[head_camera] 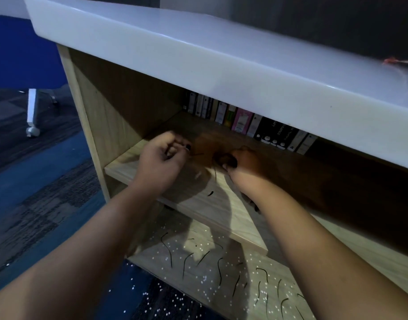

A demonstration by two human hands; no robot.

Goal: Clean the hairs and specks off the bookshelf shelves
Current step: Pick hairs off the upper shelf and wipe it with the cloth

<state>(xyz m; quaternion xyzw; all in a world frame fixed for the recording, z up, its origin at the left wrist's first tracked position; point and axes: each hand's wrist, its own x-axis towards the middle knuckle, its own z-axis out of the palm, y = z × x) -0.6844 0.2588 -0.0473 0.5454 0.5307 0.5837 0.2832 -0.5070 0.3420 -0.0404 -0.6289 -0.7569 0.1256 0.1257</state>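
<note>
Both arms reach into the bookshelf under its white top (pixel 198 49). The left hand (pixel 160 158) is curled over the upper shelf (pixel 221 204), its fingertips pinched on a small dark bit. The right hand (pixel 242 161), just beside it, is closed around a dark clump of hair (pixel 228 160). A short hair (pixel 210 193) lies on the shelf between the wrists. Beyond the hands stands a row of books (pixel 244 121). Below the forearms, the lower shelf (pixel 325 257) carries many dark hairs (pixel 219 271) and white specks (pixel 198 245).
</note>
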